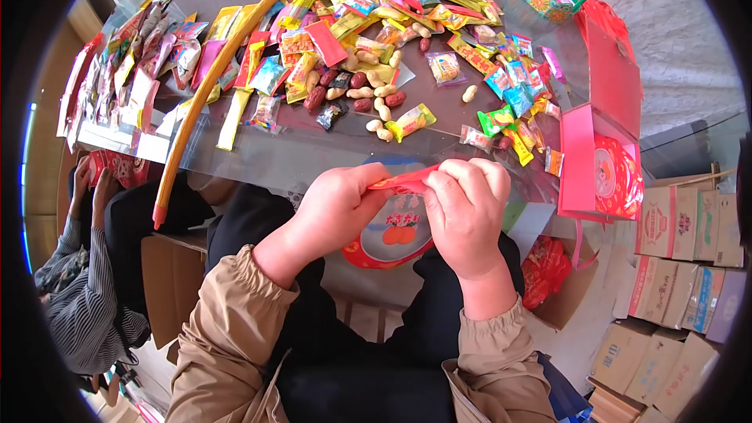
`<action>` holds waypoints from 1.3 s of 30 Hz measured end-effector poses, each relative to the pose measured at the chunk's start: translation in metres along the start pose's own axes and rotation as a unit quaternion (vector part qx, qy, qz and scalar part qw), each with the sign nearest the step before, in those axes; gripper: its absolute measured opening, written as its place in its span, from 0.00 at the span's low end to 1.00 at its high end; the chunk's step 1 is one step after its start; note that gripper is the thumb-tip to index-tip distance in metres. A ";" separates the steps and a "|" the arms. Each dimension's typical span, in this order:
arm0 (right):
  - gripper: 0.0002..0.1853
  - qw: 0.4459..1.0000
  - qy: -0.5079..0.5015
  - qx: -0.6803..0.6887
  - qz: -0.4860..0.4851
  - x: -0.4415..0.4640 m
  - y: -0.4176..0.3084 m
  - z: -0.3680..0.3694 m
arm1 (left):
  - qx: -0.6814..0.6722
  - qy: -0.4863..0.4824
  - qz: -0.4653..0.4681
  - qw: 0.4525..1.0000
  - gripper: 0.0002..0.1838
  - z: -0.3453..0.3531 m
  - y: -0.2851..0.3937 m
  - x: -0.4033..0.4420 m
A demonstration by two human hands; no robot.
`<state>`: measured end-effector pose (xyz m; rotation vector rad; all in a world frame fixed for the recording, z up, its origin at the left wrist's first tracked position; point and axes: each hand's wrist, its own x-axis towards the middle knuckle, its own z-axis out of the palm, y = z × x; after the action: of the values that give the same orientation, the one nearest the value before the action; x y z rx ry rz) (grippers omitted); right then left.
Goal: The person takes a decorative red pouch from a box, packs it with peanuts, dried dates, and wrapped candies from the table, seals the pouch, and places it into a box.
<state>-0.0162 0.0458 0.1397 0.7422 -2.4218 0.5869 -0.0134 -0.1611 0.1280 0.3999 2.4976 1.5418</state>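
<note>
Between my hands hangs a red candy bag [396, 233] with a clear window, printed with orange fruit and writing. My left hand [337, 202] pinches its top edge on the left side. On the right, the fingers of my right hand [468, 207] are closed on the same edge. The bag hangs over the near table edge, above my lap. Whether anything lies inside it cannot be made out. Just beyond my hands, wrapped candies [411, 121], peanuts [382, 110] and red dates [315, 99] are heaped on the table [290, 149].
A long orange stick [223, 63] slants across the table's left part, beside a row of packets [141, 70]. At right stands an open red box [580, 157] with red bags inside. Cardboard boxes [674, 290] are stacked lower right. Another person's hands [92, 184] hold a red packet at left.
</note>
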 end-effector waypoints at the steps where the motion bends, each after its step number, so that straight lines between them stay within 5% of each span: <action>1: 0.11 1.000 -0.008 0.001 -0.008 0.000 0.001 -0.001 | 0.005 0.004 0.004 1.000 0.05 0.001 0.000 0.000; 10: 0.08 0.991 -0.053 0.106 0.059 0.006 -0.004 0.002 | 0.095 0.067 0.065 0.991 0.09 -0.006 -0.011 0.006; 13: 0.09 0.977 -0.164 0.127 0.054 0.001 0.006 -0.001 | 0.069 0.078 0.092 0.990 0.10 -0.003 -0.014 0.005; 21: 0.12 0.942 -0.082 0.245 0.214 -0.013 0.016 -0.002 | 0.006 0.149 -0.041 0.988 0.11 -0.021 -0.012 0.009; 29: 0.14 0.859 -0.097 0.394 0.311 -0.015 0.013 -0.018 | -0.025 0.212 0.011 0.977 0.06 -0.025 -0.038 0.009; 32: 0.14 0.833 -0.068 0.436 0.334 -0.019 0.015 -0.021 | -0.197 0.156 -0.020 0.968 0.10 -0.028 -0.030 0.010; 39: 0.16 0.768 -0.014 0.532 0.356 -0.022 0.018 -0.028 | -0.194 0.118 -0.056 0.972 0.09 -0.025 -0.033 0.010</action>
<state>-0.0016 0.0825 0.1435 0.1181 -2.1654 2.3584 -0.0347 -0.1927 0.1091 0.0155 2.2461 2.0726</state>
